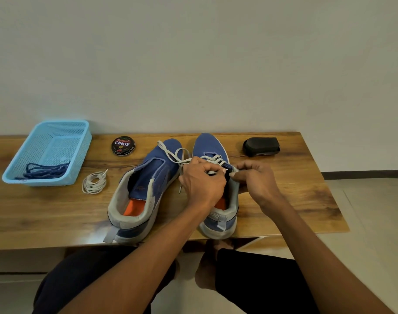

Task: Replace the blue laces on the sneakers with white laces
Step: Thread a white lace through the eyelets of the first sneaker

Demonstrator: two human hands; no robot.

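Partly hidden, both hands (left hand (201, 183), right hand (258, 177)) pinch the white lace (212, 172), eyelet unseen.

The table (295, 189) is made of wood with a strong dark grain, and a soft sheen is seen at its near edge. The basket (19, 175) at the far left is moulded of perforated, light-blue plastic. The two sneakers (157, 168) are covered in matt blue cloth, with grey mesh at the heels and smooth pale soles. The white laces (95, 182) and blue laces (46, 172) are woven cord. A glossy printed lid is carried by the polish tin (123, 145). The black brush (261, 146) is matt.
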